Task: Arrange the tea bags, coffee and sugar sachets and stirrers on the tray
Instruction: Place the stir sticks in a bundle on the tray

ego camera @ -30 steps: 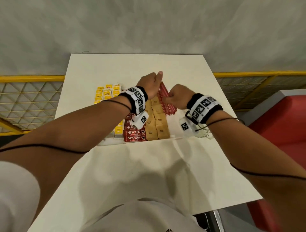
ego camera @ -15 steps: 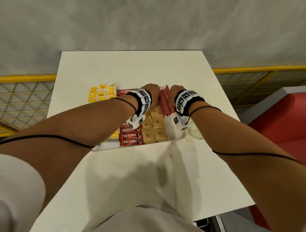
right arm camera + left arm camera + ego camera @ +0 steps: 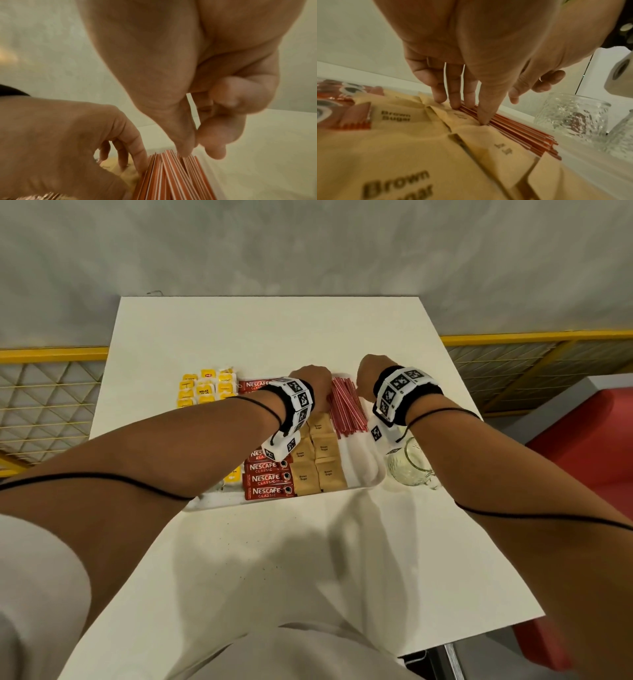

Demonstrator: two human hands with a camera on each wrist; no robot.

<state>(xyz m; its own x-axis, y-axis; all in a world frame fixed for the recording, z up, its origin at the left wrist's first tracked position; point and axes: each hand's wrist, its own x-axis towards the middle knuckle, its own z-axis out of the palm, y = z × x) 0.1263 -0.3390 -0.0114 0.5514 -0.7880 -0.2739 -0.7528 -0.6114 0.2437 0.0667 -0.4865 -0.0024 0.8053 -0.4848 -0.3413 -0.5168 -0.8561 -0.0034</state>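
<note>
The bundle of red-striped stirrers (image 3: 345, 408) is being squared on the white tray (image 3: 368, 474) — long axis running away from the person. It is being flanked by the left hand (image 3: 317, 385), fingers straight, and the right hand (image 3: 368, 376) — fingertips pinched at its far end.

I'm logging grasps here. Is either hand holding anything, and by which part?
Nothing is lifted. The left hand presses straight fingertips against the left side of the stirrers; the right hand touches their far ends with thumb and fingertips.
</note>
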